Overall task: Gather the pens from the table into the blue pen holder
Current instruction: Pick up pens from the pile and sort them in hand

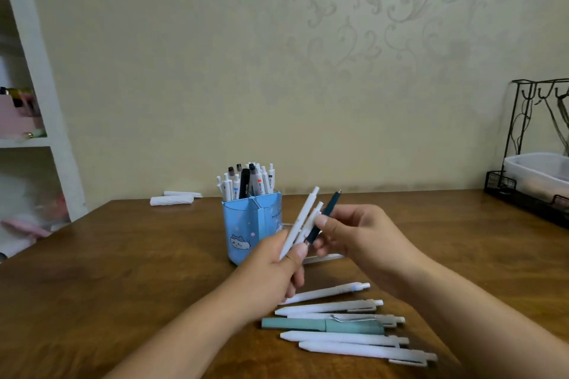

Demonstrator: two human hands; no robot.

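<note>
Lettering on the blue pen holder (246, 224) is unreadable; left hand (277, 264) and right hand (357, 234) pinch pens (303, 221).

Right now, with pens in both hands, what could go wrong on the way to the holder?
1. The left hand pinches two white pens loosely, fanned apart; one might slip out.
2. The right hand grips the dark pen across them, so they may snag on release.
3. The blue holder looks crowded already; pushing more in could tip it or jam.
</note>
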